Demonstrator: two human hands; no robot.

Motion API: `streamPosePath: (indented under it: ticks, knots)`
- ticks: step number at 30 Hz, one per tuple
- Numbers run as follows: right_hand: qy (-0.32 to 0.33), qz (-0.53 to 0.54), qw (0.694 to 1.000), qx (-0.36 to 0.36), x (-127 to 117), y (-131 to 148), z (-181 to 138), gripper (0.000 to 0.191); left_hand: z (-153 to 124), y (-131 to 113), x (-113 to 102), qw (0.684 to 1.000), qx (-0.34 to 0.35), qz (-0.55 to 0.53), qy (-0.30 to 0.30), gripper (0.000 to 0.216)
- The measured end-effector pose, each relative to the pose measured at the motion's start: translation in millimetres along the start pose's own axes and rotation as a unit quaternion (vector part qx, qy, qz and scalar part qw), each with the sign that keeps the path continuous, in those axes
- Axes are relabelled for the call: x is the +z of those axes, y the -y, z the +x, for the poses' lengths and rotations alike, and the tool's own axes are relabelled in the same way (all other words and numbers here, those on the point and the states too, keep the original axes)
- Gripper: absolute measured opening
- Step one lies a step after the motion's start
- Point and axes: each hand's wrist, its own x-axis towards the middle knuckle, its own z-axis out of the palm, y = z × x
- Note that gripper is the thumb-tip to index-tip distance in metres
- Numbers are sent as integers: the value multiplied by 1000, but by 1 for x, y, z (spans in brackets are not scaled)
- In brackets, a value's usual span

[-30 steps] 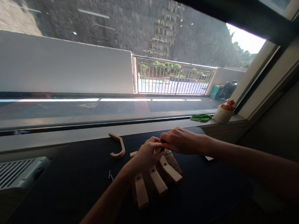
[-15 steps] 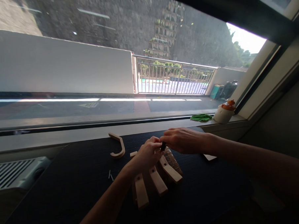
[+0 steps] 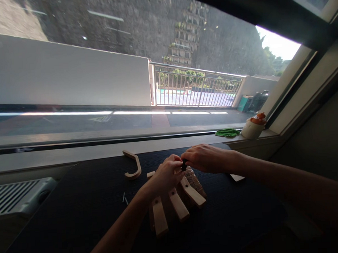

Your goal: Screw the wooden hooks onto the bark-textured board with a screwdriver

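Note:
My left hand (image 3: 168, 173) reaches in over the wooden pieces, its fingertips closed at a small black part (image 3: 183, 165). From the other side my right hand (image 3: 201, 158) pinches the same part; its exact kind is too dark to make out. Below the hands fan out three pale wooden pieces: a left one (image 3: 160, 218), a middle one (image 3: 179, 206) and a right one (image 3: 194, 193). Each shows a dark hole near its upper end. Their upper ends are partly hidden by my left hand. A crinkly brown-looking package (image 3: 196, 180) lies beside the right piece.
On the dark table (image 3: 85, 204) a hook-shaped wooden piece (image 3: 138, 167) lies at the back left. Two screws (image 3: 124, 198) rest left of my forearm. A pale flat piece (image 3: 237, 177) sits under my right forearm. The sill holds a green cloth (image 3: 226, 133) and a white pot (image 3: 252, 130).
My right hand has turned very slightly at the small black part. Everything else stays in place.

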Motion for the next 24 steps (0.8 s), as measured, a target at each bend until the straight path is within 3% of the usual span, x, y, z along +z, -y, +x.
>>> streamPosePath:
  ticks: [15, 18, 24]
  knots:
    - [-16, -19, 997, 74, 0, 12, 2, 25, 2, 5, 2, 1000, -6, -2, -4, 21]
    - [-18, -10, 999, 38, -1, 9, -1, 17, 1, 4, 2, 1000, -8, 5, -2, 23]
    - [-15, -14, 1000, -19, -1, -2, -4, 23, 2, 6, 4, 1000, 4, 12, -11, 22]
